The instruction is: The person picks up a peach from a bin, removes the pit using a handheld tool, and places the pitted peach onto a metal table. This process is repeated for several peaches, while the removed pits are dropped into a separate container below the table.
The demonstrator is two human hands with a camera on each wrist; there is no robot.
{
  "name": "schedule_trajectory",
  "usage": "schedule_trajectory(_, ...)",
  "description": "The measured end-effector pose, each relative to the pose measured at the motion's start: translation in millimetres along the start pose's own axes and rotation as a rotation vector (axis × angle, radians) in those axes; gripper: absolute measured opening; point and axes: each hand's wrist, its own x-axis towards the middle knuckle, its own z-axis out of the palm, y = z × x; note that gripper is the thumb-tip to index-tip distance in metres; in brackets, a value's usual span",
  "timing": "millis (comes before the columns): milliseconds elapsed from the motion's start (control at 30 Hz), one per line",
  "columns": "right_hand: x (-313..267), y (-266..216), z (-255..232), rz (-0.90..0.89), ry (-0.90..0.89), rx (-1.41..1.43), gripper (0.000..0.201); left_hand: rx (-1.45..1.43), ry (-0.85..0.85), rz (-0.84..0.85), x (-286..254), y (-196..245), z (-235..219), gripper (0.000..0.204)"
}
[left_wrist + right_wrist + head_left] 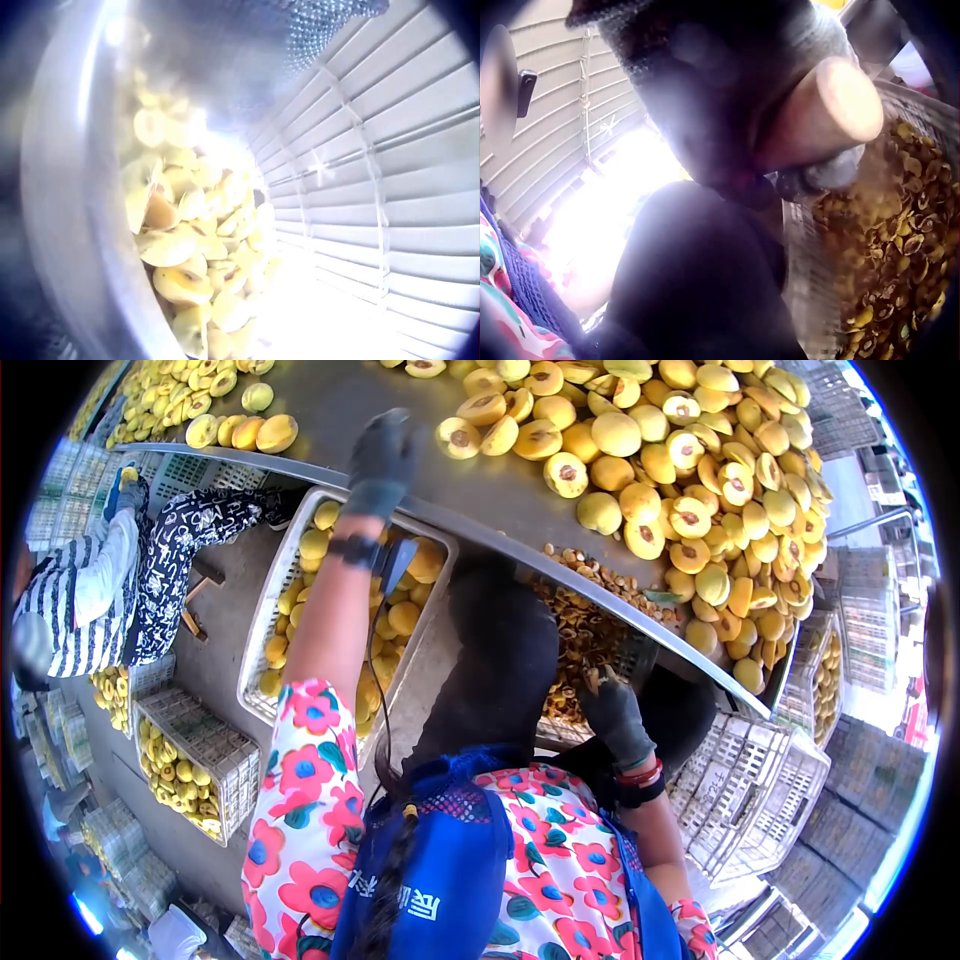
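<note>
My gloved left hand (pixel 383 458) reaches over the metal table (pixel 430 500), blurred, with nothing visible in its fingers. To its right lies a big heap of halved yellow peaches (pixel 615 435), some with brown stone hollows showing. The left wrist view has peach halves (pixel 202 247) below the dark glove (pixel 240 67). Low by my knee, my gloved right hand (pixel 615 720) grips a short wooden handle (pixel 825 112); its working end is hidden in the glove. Beneath this hand, a crate (pixel 810 292) holds brown and yellow scraps (pixel 900 247).
Under the table's front edge, left of my leg, stands a white crate (pixel 262 630) of yellow peaches. More crates (pixel 215 760) of fruit stand on the floor at left, near another person in striped clothes (pixel 90 600). White crates (pixel 745 790) stand at my right.
</note>
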Motion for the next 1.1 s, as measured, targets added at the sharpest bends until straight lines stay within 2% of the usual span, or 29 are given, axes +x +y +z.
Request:
schedule_trajectory(33,1,-1,-1,-0.01,0.01,0.005,0.015,0.058,-0.096,-0.037,11,2,20,0.044)
schedule_trajectory(133,-4,-3,-2,-0.04,0.057,-0.009,0.02,0.058,-0.61,-0.258,34,24,39,0.046)
schedule_trajectory(233,-11,-8,-7,0.079,0.107,0.161,0.021,-0.153,-0.666,-0.251,33,29,38,0.054)
schedule_trajectory(267,-12,-11,-11,0.069,0.135,0.217,0.022,-0.119,-0.783,-0.294,32,32,36,0.053)
schedule_trajectory(367,-14,-22,-20,0.199,0.119,0.383,0.018,-0.752,-0.663,-0.683,3,63,11,0.052)
schedule_trajectory(400,-12,-18,-17,0.044,0.182,0.408,0.016,-0.896,-0.702,-0.601,0,88,-13,0.046)
schedule_trajectory(433,-12,-25,-20,0.101,0.165,0.601,0.014,-0.989,-0.666,-0.617,-10,115,-32,0.043)
schedule_trajectory(500,-4,-31,-25,0.041,0.226,0.767,0.016,-1.184,-0.589,-0.645,-31,169,-56,0.039)
schedule_trajectory(567,1,-49,-36,0.052,0.336,0.95,0.014,-1.273,-0.648,-0.643,-54,208,-69,0.037)
schedule_trajectory(600,-1,-62,-49,0.014,0.406,1.004,0.02,-1.318,-0.681,-0.635,-63,225,-71,0.036)
schedule_trajectory(633,0,-63,-57,-0.076,0.506,0.837,0.021,-1.249,-0.685,-0.548,-72,238,-70,0.036)
schedule_trajectory(700,-9,-74,-75,-0.096,0.527,0.905,0.022,-1.115,-0.684,-0.369,-89,262,-69,0.035)
schedule_trajectory(733,-12,-73,-75,-0.085,0.587,0.909,0.022,-1.104,-0.72,-0.339,-98,273,-70,0.034)
schedule_trajectory(800,-19,-69,-72,-0.068,0.698,0.923,0.022,-1.046,-0.676,-0.242,-110,292,-72,0.033)
schedule_trajectory(867,-27,-60,-68,-0.045,0.742,0.916,0.023,-0.895,-0.612,-0.121,-121,307,-76,0.037)
schedule_trajectory(967,-38,-57,-69,-0.042,0.784,0.963,0.025,-0.787,-0.366,0.235,-136,316,-67,0.047)
schedule_trajectory(1000,-40,-59,-70,-0.055,0.793,1.0,0.026,-0.847,-0.412,0.19,-139,322,-72,0.05)
schedule_trajectory(1100,-45,-56,-68,-0.064,0.827,1.071,0.025,-0.76,-0.359,0.169,-149,333,-75,0.049)
